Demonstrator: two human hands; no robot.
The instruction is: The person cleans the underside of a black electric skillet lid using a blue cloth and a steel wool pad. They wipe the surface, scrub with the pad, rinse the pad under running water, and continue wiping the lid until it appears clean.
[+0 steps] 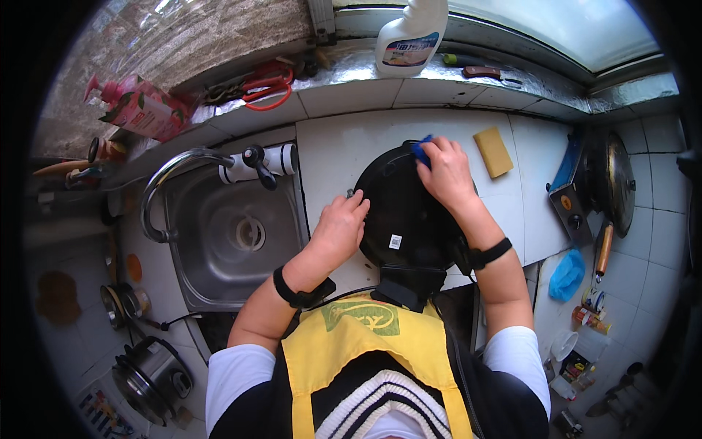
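Observation:
A round black appliance (406,219), perhaps an electric griddle, lies on the white tiled counter before me, its hinge side towards my yellow apron. A small sticker with a printed code is on its surface. My right hand (447,167) grips a blue cloth or scrubber (422,150) against the appliance's far rim. At the left rim rests my left hand (340,222), fingers bent; whether it grips the rim or a small thing there is hidden. To the right of my right hand lies a yellow sponge (493,152), touching neither hand.
Left of the appliance is a steel sink (219,263) with a chrome faucet (156,186). Along the ledge stand a white spray bottle (408,49), red-handled scissors (269,88), a knife (488,72) and a pink pump bottle (145,110). A lidded pan (614,181) leans at right.

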